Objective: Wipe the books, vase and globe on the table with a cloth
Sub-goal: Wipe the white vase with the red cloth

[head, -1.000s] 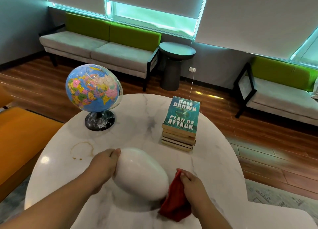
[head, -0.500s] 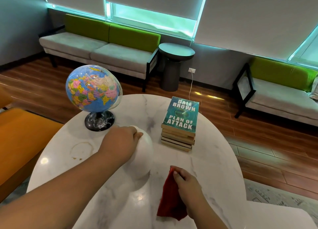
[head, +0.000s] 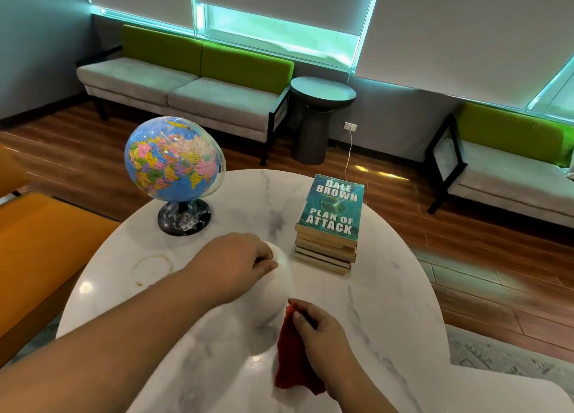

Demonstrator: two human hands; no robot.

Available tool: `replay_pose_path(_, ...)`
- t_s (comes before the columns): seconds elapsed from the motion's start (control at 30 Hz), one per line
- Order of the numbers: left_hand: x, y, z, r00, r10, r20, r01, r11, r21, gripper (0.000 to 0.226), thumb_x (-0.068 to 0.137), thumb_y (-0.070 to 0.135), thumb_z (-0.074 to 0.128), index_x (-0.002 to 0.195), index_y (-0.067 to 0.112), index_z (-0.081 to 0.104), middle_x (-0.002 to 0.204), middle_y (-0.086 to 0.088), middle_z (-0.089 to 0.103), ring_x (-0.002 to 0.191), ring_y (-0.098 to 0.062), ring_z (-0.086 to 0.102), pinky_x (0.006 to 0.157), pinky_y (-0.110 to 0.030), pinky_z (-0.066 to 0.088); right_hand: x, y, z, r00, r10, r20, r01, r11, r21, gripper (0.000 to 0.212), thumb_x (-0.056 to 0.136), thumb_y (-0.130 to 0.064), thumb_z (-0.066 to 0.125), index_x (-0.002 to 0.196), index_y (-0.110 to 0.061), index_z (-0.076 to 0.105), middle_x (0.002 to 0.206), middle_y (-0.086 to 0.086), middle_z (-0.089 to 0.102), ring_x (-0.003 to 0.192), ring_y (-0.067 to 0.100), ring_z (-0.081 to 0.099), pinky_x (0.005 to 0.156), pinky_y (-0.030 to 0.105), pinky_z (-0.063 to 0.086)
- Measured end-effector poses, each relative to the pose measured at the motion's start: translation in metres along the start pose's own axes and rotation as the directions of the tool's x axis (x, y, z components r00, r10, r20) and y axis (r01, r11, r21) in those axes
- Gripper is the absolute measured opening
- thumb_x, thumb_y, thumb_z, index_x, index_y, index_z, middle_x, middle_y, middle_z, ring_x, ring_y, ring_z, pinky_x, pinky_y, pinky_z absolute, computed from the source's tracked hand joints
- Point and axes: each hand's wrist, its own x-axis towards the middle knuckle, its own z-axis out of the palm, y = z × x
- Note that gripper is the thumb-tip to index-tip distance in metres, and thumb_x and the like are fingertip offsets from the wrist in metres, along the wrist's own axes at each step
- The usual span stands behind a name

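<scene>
A white egg-shaped vase (head: 269,297) stands upright on the round white marble table (head: 388,304). My left hand (head: 237,262) grips its top, hiding the mouth. My right hand (head: 323,328) holds a red cloth (head: 293,363) that hangs just right of the vase's lower side, close to it. A colourful globe (head: 174,159) on a black base stands at the far left of the table. A stack of several books (head: 329,226), with a teal cover on top, lies at the far right.
A brownish ring stain (head: 152,265) marks the table left of the vase. An orange seat (head: 40,251) stands to the left. Grey-and-green sofas (head: 186,83) and a dark round side table (head: 320,114) line the far wall. The floor is wood.
The vase went from tilted on its side in my left hand to upright on the table, further from me. My left hand moved onto its top. The cloth stayed at its right.
</scene>
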Motion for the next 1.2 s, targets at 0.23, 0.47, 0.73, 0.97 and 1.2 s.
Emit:
replay_pose_path(0.23,0.006,-0.031,-0.018,0.932,0.343,0.117,-0.361,0.900,0.242,0.031,0.093,0.045,0.054,0.121,0.036,0.064,0.124,0.020,0.057,0.119,-0.013,0.040,0.089,-0.034,0.032,-0.001,0.010,0.001,0.999,0.040,-0.022,-0.038,0.997,0.070,0.022,0.096,-0.033,0.052,0.106,-0.046,0.065,0.112,-0.011,0.064,0.103,0.012,0.059,0.100,0.036,0.048)
replay_pose_path(0.47,0.026,-0.012,-0.014,0.979,0.135,0.156,-0.153,0.982,0.112,0.031,0.094,0.041,0.054,0.111,0.021,0.070,0.103,0.000,0.059,0.098,-0.017,0.051,0.084,-0.031,0.042,-0.001,0.005,0.001,1.000,0.029,-0.008,-0.028,0.997,0.075,0.024,0.097,-0.032,0.050,0.114,-0.042,0.065,0.115,-0.011,0.062,0.106,0.013,0.059,0.100,0.037,0.048)
replay_pose_path(0.73,0.046,-0.053,-0.014,0.905,-0.424,-0.035,0.415,0.899,-0.140,0.039,0.097,0.038,0.050,0.116,0.008,0.065,0.113,-0.014,0.065,0.107,-0.031,0.056,0.083,-0.034,0.041,-0.006,0.020,-0.011,0.996,0.063,-0.062,-0.054,0.989,0.138,0.022,0.096,-0.030,0.052,0.105,-0.044,0.067,0.111,-0.010,0.065,0.102,0.013,0.061,0.095,0.036,0.051)
replay_pose_path(0.97,0.049,-0.081,-0.006,0.766,-0.643,-0.007,0.625,0.748,-0.222,0.044,0.095,0.044,0.052,0.113,0.007,0.067,0.097,-0.016,0.066,0.092,-0.033,0.060,0.083,-0.041,0.053,-0.006,0.026,-0.011,0.996,0.072,-0.057,-0.064,0.989,0.132,0.022,0.097,-0.030,0.052,0.110,-0.040,0.066,0.112,-0.012,0.064,0.101,0.009,0.060,0.094,0.031,0.051)
replay_pose_path(1.2,0.054,-0.063,-0.008,0.824,-0.560,-0.085,0.542,0.824,-0.164,0.043,0.098,0.039,0.048,0.119,0.006,0.064,0.107,-0.017,0.066,0.101,-0.032,0.058,0.081,-0.036,0.047,-0.002,0.024,-0.012,0.995,0.085,-0.057,-0.077,0.989,0.128,0.021,0.096,-0.030,0.052,0.107,-0.041,0.065,0.110,-0.012,0.063,0.100,0.010,0.059,0.096,0.033,0.050)
